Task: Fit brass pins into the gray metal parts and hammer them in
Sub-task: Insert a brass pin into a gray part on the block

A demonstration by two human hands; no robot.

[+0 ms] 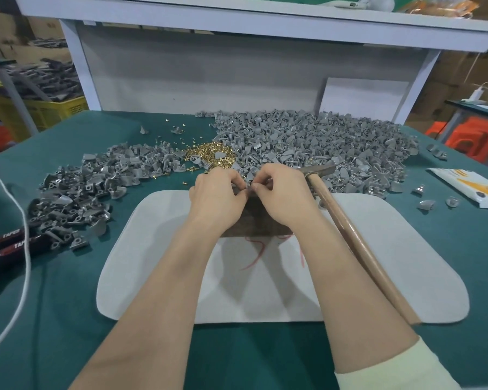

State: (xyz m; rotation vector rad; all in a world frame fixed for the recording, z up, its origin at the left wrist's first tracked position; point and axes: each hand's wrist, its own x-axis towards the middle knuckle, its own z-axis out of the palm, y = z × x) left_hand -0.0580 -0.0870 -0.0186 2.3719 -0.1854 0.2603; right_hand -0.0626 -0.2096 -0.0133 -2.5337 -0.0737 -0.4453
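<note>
We're in a small factory workshop here: a green tabletop [68, 319], heaps of gray metal parts [307, 136] piled just beyond the fingers [261, 187], brass pins [212, 156] among them, a hammer [348, 235] lying to their right, and a yellow crate [51, 111] of castings far off left.

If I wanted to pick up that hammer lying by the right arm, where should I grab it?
The hammer lies flat, its metal head among the gray parts, its wooden handle running toward you over the white mat. Probably best to take the handle's near half, from above and the right: the right forearm lies along its left side.
</note>
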